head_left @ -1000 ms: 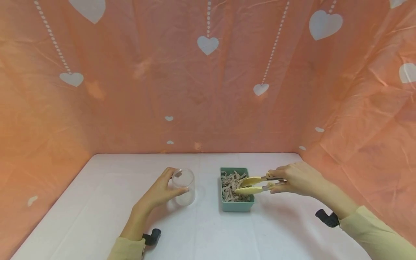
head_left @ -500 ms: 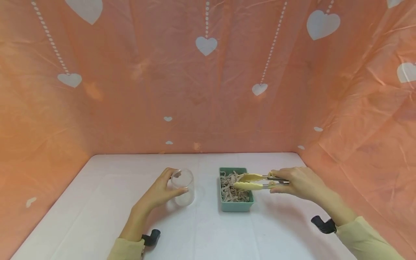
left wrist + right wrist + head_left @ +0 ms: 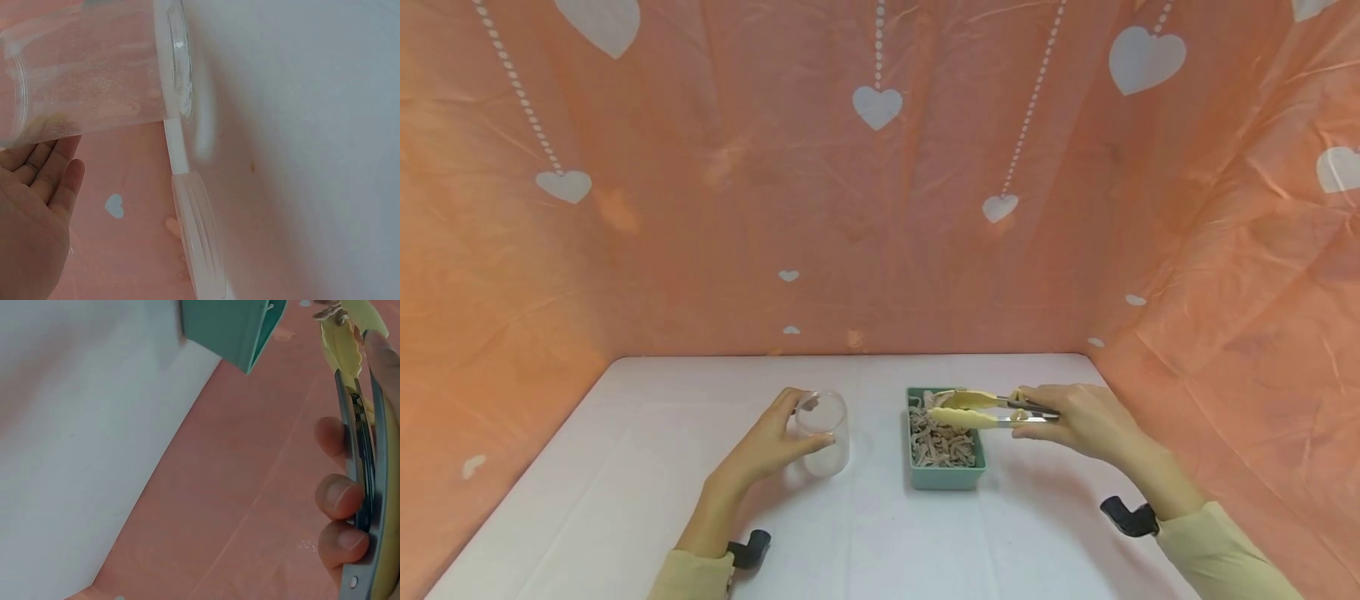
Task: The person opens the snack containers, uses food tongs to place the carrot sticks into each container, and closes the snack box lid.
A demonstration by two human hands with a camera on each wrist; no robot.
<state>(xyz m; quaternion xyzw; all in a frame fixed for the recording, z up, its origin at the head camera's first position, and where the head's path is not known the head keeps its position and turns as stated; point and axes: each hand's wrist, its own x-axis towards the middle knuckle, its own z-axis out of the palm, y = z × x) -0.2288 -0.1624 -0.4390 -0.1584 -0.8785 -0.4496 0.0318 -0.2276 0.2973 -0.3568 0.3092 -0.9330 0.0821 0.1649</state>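
Observation:
My left hand (image 3: 760,450) holds a clear cylindrical jar (image 3: 833,457) upright on the white table, its thumb and fingers around the side. The jar's open rim faces up. My right hand (image 3: 1086,421) grips tongs (image 3: 973,418) with metal arms and yellow scalloped tips, held over a green rectangular box (image 3: 947,479). Greyish-brown strips (image 3: 943,452) fill the box in a tangle. In the right wrist view, a few strips (image 3: 332,311) show between the tong tips, which are raised above the box rim.
A round translucent lid-like disc (image 3: 200,244) lies beyond the jar in the left wrist view, hidden behind my hand in the head view. Orange cloth (image 3: 865,250) printed with white hearts walls the table (image 3: 880,550) at the back and both sides.
The tongs have risen out of the strips and shifted slightly left and away, their tips closer together. My right forearm has moved left with them. The left hand and jar stay put.

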